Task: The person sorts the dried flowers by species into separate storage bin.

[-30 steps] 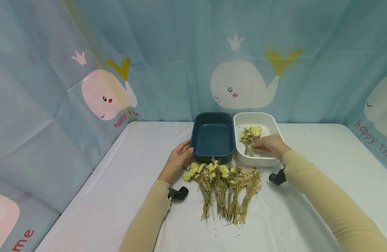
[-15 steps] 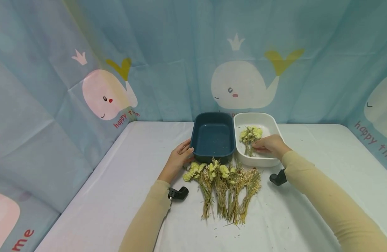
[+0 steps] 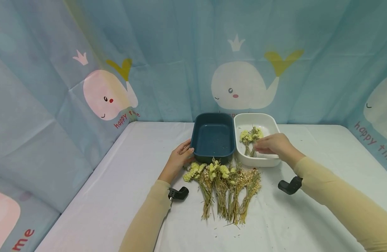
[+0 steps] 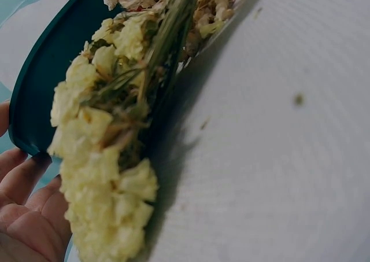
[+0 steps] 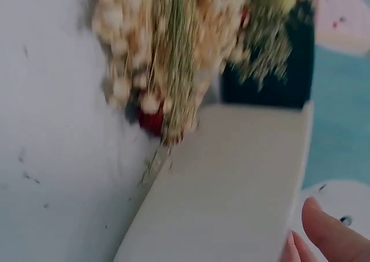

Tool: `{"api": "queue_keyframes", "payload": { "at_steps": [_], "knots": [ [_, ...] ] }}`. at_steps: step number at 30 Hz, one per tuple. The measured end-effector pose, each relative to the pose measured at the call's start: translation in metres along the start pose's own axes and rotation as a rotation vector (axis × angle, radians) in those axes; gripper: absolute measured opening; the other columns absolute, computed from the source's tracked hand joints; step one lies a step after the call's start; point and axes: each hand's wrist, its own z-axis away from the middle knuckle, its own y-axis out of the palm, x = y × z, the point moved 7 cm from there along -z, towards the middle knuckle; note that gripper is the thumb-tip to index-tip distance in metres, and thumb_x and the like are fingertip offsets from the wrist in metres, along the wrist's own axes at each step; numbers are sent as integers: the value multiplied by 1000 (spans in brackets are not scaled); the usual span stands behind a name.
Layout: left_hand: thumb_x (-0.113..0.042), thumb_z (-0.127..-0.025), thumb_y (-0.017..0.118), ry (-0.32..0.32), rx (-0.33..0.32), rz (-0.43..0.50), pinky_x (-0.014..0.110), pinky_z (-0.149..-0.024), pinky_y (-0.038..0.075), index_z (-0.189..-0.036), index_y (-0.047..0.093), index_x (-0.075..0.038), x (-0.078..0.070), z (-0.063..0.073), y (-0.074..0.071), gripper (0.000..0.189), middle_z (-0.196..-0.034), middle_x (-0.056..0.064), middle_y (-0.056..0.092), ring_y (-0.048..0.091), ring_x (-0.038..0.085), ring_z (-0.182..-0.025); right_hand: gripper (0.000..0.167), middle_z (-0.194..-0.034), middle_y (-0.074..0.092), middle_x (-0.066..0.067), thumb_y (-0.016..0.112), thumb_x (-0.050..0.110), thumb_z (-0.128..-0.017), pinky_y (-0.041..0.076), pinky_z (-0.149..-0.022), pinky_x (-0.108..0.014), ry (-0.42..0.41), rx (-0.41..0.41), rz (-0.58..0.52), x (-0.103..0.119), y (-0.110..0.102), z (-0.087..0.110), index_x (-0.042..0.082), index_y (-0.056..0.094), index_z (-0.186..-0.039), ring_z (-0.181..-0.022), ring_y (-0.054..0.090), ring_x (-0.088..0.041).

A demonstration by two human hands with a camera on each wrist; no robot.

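My left hand [image 3: 176, 161] rests against the front left corner of a dark teal bin [image 3: 213, 155]. In the left wrist view its fingers [image 4: 23, 178] touch the bin's outside, relaxed. Over the right part of a white bin [image 3: 257, 161] is my right hand [image 3: 275, 146], its fingers beside the stems of two small bunches of yellow dried flowers [image 3: 246, 135]. No stem shows between the thumb [image 5: 329, 230] and finger in the right wrist view, though the fingertips are partly hidden by the bin wall.
Several bunches of dried flowers [image 3: 223, 189] lie side by side in front of the bins, stems toward me. Small plant crumbs dot the white tablecloth [image 3: 269, 224]. A light blue curtain [image 3: 168, 70] printed with whales hangs behind the table.
My right hand has come away from the flower stems, shifting slightly right and up with its forearm. The bunches in the white bin now stand apart. My left hand has stayed put.
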Motion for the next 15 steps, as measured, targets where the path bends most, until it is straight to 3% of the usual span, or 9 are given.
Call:
{"api": "queue_keyframes", "payload": {
  "at_steps": [5, 15],
  "knots": [
    [-20, -105, 53, -3, 2, -2, 47, -114, 47, -157, 33, -18, -1, 1, 1, 55, -162, 9, 33, 39, 29, -146, 52, -89, 77, 6, 66, 13, -96, 62, -82, -21, -26, 26, 34, 6, 12, 22, -17, 50, -135, -80, 73, -1],
    [-21, -105, 53, 22, 10, -16, 47, -113, 48, -157, 32, -16, -1, 0, 0, 56, -162, 11, 33, 39, 29, -146, 51, -97, 78, -1, 72, 16, -92, 62, -88, -28, -90, 71, 20, 8, 41, 61, -15, 57, -129, -86, 74, -4]
  ]
}}
